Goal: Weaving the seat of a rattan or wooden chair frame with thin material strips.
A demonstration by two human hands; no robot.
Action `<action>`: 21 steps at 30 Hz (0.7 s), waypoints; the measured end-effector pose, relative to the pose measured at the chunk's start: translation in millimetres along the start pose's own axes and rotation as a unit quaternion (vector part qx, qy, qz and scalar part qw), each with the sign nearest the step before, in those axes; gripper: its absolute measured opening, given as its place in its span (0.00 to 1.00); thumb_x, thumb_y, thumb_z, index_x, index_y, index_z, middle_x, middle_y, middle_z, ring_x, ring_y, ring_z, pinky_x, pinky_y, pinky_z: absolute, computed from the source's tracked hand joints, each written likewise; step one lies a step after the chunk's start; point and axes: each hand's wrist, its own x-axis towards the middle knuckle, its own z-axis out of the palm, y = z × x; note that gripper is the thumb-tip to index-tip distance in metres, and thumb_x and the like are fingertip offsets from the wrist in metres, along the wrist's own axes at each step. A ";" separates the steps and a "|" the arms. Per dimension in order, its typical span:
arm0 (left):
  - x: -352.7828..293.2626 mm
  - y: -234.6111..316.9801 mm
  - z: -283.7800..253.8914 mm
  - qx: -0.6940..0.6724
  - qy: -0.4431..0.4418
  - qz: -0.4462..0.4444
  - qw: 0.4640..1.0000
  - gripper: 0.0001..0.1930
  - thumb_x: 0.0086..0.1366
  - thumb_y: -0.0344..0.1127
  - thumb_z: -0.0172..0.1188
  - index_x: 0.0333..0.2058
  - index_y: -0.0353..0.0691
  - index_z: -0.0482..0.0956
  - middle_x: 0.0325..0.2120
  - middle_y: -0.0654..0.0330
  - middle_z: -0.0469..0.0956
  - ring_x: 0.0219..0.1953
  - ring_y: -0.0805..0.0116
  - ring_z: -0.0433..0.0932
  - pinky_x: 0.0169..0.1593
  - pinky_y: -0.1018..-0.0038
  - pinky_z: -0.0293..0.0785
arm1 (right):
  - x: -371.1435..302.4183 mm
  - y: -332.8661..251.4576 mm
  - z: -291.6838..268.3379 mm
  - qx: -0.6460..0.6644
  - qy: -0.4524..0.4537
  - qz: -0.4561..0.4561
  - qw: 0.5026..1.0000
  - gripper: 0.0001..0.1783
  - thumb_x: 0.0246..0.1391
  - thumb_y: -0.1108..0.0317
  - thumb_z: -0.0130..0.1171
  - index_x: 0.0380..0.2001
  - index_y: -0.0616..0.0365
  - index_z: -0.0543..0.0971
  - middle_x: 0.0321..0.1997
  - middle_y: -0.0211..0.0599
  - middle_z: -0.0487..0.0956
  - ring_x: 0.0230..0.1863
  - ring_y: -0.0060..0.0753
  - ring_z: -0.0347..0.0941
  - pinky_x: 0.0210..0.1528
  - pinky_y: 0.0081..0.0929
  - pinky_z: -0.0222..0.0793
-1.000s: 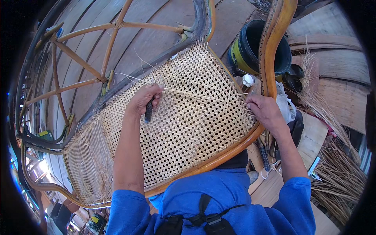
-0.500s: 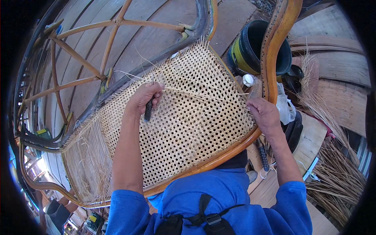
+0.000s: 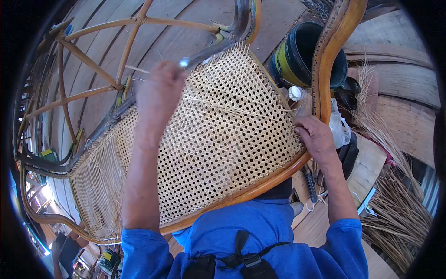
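A panel of woven cane webbing (image 3: 218,153) with open holes lies in front of me inside a curved wooden furniture frame (image 3: 251,191). My left hand (image 3: 160,90), blurred by motion, is raised over the panel's far edge. It is closed round a tool whose metal (image 3: 184,62) glints beside the knuckles; the dark handle shows only in the earlier frame. A pale cane strand (image 3: 137,69) sticks out beside this hand. At the panel's right edge my right hand (image 3: 318,139) pinches with closed fingertips, which hide what is between them. Loose strands cross the weave between the hands.
A dark bucket with a yellow band (image 3: 281,65) stands beyond the curved rail (image 3: 320,69) on the right. Close by lie a white-capped container (image 3: 295,94), a plastic bag (image 3: 341,128) and bundled cane strips (image 3: 399,214). Rattan poles (image 3: 90,67) rise at far left.
My left hand has swung up and away, from above the weave to over its far edge, with the tool. My right hand stays at the panel's right edge.
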 end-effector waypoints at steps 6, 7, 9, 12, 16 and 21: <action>-42.4 87.9 66.1 -0.011 -0.144 0.159 0.977 0.08 0.61 0.37 0.51 0.32 0.40 0.75 0.29 0.55 0.74 0.28 0.56 0.79 0.29 0.62 0.75 | -3.5 0.1 7.6 -0.152 0.042 -0.028 0.987 0.10 0.47 0.74 0.58 0.35 0.51 0.76 0.30 0.36 0.74 0.32 0.45 0.74 0.33 0.33 0.70; -45.9 91.3 73.8 0.004 -0.197 0.150 0.969 0.10 0.62 0.40 0.52 0.35 0.40 0.75 0.31 0.54 0.74 0.30 0.55 0.79 0.32 0.62 0.75 | -3.4 0.7 7.0 -0.112 0.032 -0.027 0.993 0.10 0.47 0.75 0.57 0.35 0.51 0.76 0.30 0.36 0.74 0.33 0.45 0.74 0.34 0.33 0.70; -49.9 94.2 82.4 0.021 -0.252 0.142 0.957 0.13 0.62 0.43 0.53 0.38 0.40 0.74 0.33 0.54 0.74 0.32 0.54 0.79 0.34 0.61 0.76 | -2.2 2.3 3.0 -0.070 0.023 -0.022 0.997 0.10 0.47 0.75 0.57 0.35 0.52 0.76 0.31 0.37 0.74 0.33 0.45 0.74 0.34 0.32 0.70; -44.8 94.4 82.2 0.025 -0.250 0.120 0.961 0.13 0.61 0.42 0.53 0.34 0.37 0.74 0.31 0.53 0.73 0.31 0.53 0.78 0.34 0.59 0.75 | 1.4 4.0 -1.7 -0.043 -0.007 -0.033 0.999 0.10 0.48 0.76 0.56 0.35 0.53 0.76 0.31 0.39 0.75 0.35 0.45 0.75 0.35 0.32 0.71; -28.2 99.2 81.3 -0.040 -0.323 0.112 0.939 0.16 0.59 0.46 0.55 0.30 0.36 0.76 0.28 0.50 0.75 0.30 0.51 0.78 0.34 0.59 0.73 | 4.0 3.9 -3.7 -0.068 -0.013 -0.038 0.997 0.10 0.47 0.77 0.56 0.36 0.55 0.76 0.32 0.40 0.75 0.35 0.46 0.74 0.36 0.32 0.71; -8.1 99.1 95.4 -0.083 -0.387 0.072 0.915 0.23 0.56 0.53 0.55 0.27 0.33 0.76 0.22 0.45 0.77 0.30 0.48 0.78 0.37 0.58 0.71 | 4.8 3.7 -4.4 -0.067 -0.031 -0.033 0.997 0.09 0.48 0.76 0.55 0.35 0.55 0.76 0.32 0.41 0.75 0.35 0.46 0.74 0.35 0.33 0.71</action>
